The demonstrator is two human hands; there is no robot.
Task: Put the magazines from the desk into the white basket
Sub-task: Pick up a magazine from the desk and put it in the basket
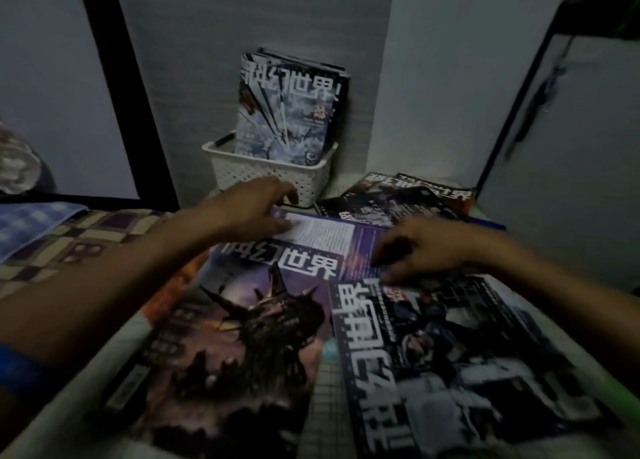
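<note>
1. While both arms reach out over the dim worktop (322, 406), the left hand (252, 204) sits at the far left corner of a purple back-cover magazine (325, 240); its fingers (289, 191) are loosely spread and bent down, thumb on the page, though whether they actually pinch the edge I cannot tell.
2. Over to the right hand (429, 247): fingers curled, tips pressing down on the same purple magazine, right where it meets the top edge of a dark magazine (460, 365) lying just below those fingertips.
3. Below the left fingers, a spiked-creature magazine (242, 347) lies flat, overlapping the purple one's near edge.
4. Just beyond the left fingers stands the white basket (273, 174), against the wall, with several magazines upright inside, a blue-grey cover (287, 112) at the front.
5. Beyond the right fingers, two more magazines (398, 198) lie fanned beside the basket.
6. Left of the left forearm, a checked cloth (86, 236) is in view.
</note>
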